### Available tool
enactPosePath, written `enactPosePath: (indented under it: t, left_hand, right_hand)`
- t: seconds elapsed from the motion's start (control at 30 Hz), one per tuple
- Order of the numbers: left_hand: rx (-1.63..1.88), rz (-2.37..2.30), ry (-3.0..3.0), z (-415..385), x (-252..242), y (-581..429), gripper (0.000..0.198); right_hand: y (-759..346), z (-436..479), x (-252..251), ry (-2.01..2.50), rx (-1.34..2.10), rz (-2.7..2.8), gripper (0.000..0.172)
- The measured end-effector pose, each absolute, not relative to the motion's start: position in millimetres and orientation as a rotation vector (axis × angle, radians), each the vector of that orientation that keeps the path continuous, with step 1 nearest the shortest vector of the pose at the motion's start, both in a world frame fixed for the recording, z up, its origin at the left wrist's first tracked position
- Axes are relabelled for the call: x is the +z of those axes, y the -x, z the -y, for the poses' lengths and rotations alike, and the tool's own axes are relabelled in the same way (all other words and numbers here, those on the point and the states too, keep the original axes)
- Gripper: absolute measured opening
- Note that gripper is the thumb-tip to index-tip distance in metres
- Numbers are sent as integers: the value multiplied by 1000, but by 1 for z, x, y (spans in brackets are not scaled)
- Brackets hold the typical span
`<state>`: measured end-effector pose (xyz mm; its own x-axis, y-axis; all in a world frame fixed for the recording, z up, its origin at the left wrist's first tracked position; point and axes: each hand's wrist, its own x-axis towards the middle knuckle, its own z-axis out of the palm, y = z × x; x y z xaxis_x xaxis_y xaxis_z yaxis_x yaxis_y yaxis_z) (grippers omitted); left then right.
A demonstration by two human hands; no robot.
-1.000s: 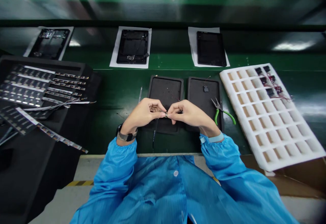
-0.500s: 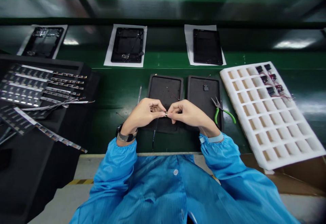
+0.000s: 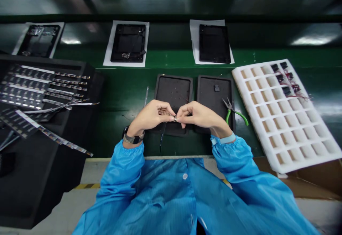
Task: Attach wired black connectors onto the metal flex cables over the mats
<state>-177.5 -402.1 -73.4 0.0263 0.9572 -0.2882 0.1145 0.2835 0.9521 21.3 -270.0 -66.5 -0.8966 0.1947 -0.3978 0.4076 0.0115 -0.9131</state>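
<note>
My left hand [image 3: 156, 114] and my right hand [image 3: 199, 114] meet above the front of a black foam tray [image 3: 173, 89]. Between their fingertips is a small circuit board [image 3: 175, 118], mostly covered by the fingers. Both hands are closed in a pinch on it. From under my left hand a thin dark cable [image 3: 161, 139] hangs toward the table's front edge. To the right, a second black tray [image 3: 207, 103] holds a small black part [image 3: 216, 88]. Green-handled pliers [image 3: 229, 111] rest across that tray's right edge.
A white foam tray [image 3: 288, 121] with several black wired parts [image 3: 287, 76] lies at right. Black panels on white sheets, such as this tablet-like housing [image 3: 214, 44], line the back. At left, a black foam block [image 3: 50, 156] bears several flex strips [image 3: 53, 135].
The camera view has shifted slightly, so the surroundings sit a little higher in the picture. Both hands keep their pinch on the small circuit board, with hardly any movement.
</note>
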Motion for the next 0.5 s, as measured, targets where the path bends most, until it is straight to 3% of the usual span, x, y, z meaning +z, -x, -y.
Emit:
enactPosePath:
  t: [0.5]
  left_hand:
    - [933,-1370,-1016,400,-75,180,17]
  right_hand:
    - [-22,276,-72,-691,-2088,-2168,20]
